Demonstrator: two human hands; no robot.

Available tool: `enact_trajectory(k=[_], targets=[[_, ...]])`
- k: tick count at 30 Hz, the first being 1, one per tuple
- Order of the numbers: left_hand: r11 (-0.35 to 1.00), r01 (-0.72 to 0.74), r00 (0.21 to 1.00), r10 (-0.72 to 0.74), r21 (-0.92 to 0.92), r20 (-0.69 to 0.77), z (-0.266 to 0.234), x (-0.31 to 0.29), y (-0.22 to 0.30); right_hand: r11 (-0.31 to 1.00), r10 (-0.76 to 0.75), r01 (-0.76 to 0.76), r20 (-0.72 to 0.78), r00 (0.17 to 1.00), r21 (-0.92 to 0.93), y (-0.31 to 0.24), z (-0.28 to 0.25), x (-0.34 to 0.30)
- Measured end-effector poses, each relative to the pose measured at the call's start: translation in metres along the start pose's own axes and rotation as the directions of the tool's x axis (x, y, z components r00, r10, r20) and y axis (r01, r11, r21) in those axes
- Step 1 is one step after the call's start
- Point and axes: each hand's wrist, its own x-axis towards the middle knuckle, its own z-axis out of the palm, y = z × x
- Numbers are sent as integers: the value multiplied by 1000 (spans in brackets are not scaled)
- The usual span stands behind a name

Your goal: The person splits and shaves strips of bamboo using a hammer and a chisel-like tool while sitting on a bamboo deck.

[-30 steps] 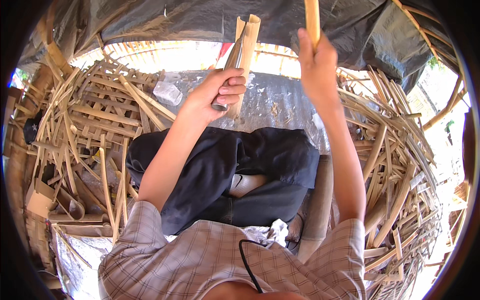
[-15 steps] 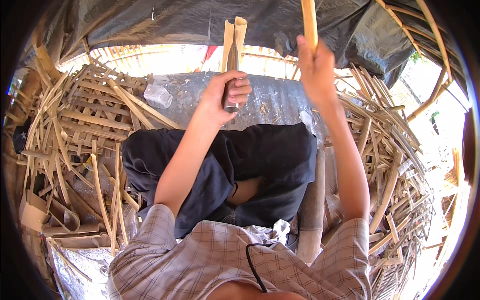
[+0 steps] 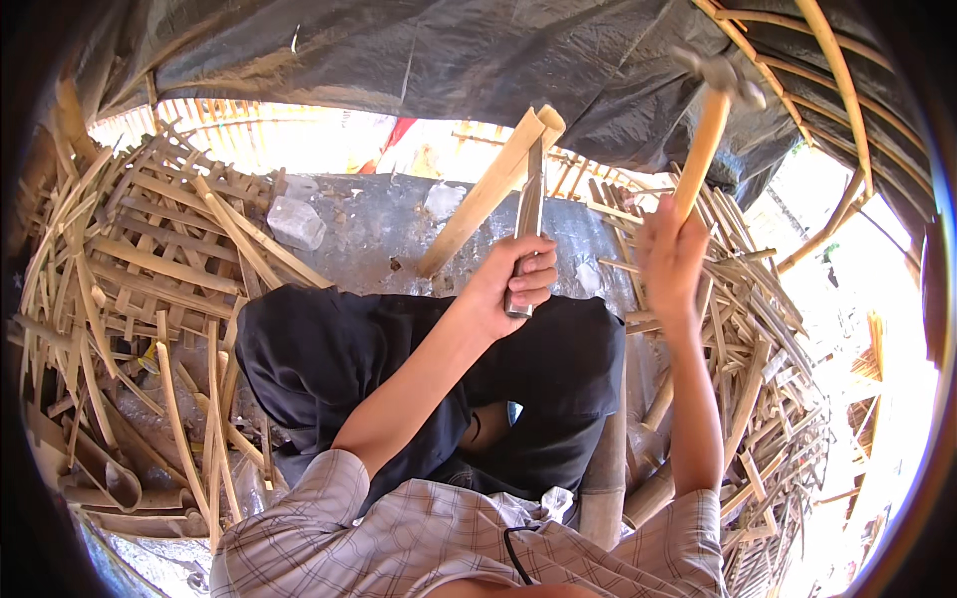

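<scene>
**Hammer raised over the blade**

Head view: your left hand [image 3: 516, 277] is closed around the handle of a metal blade [image 3: 528, 214], its tip set against the far end of a split bamboo piece [image 3: 490, 189] that slants up from the grey sheet [image 3: 379, 234]. Your right hand [image 3: 670, 254] is clenched on the wooden handle of a hammer [image 3: 710, 120], lifted high on the right. Bamboo strips [image 3: 150, 269] lie piled on both sides of your crossed legs.

1. The hammer [image 3: 710, 110] is raised higher in the right hand [image 3: 670, 254], its metal head now in view
2. The bamboo piece [image 3: 488, 189] leans over to the left instead of standing upright
3. The left hand [image 3: 518, 279] with its metal blade [image 3: 528, 214] sits lower
</scene>
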Motion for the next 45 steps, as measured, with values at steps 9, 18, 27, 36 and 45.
enact_trajectory(k=[9, 18, 27, 36, 45], targets=[[999, -12, 998, 15, 53, -53, 0, -16, -16, 913, 161, -83, 166, 973, -400, -8, 6, -10], [998, -53, 994, 55, 20, -97, 2, -24, 8, 848, 14, 165, 332, 943, -503, 31, 23, 1], [996, -62, 994, 67, 62, -87, -5, -18, 5, 995, 88, -90, 45, 995, 44, 4, 11, 4], [986, -165, 983, 164, -3, -86, -6, -28, 27, 910, 253, -109, 327, 910, -401, 42, 8, 9], [997, -78, 991, 79, 19, -109, -4, -22, 24, 852, 40, 127, 305, 952, -508, 11, 28, 28]])
